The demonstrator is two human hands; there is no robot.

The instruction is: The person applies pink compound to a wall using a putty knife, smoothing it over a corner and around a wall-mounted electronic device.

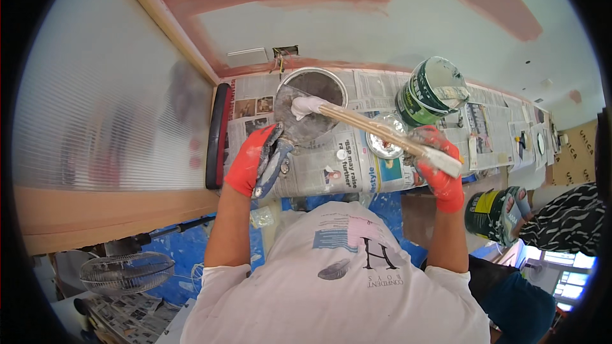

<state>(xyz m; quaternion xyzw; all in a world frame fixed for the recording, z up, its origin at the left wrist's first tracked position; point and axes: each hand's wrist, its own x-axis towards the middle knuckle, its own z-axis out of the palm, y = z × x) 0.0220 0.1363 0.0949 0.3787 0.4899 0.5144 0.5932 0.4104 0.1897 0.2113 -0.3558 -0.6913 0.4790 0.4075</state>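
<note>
Newspapers (357, 172) lie below as the left hand (252, 160) grips a scraper (299, 118) and the right hand (440, 169) grips a stick (376, 129).

A round green-and-white paint tin (432, 91), lid off and tilted on its side, lies at two o'clock on the newspaper-covered surface. Its wraparound label (414, 99) is dark green with white bands. At four o'clock, a second round tin (489, 215) wears a yellow-and-dark-green label and is gripped from the side by another person's hand (517, 211). Between them, near centre, a small open can (384, 141) shows a silvery rim. A larger open grey bucket (313, 84) sits at twelve o'clock, its label unseen.
</note>
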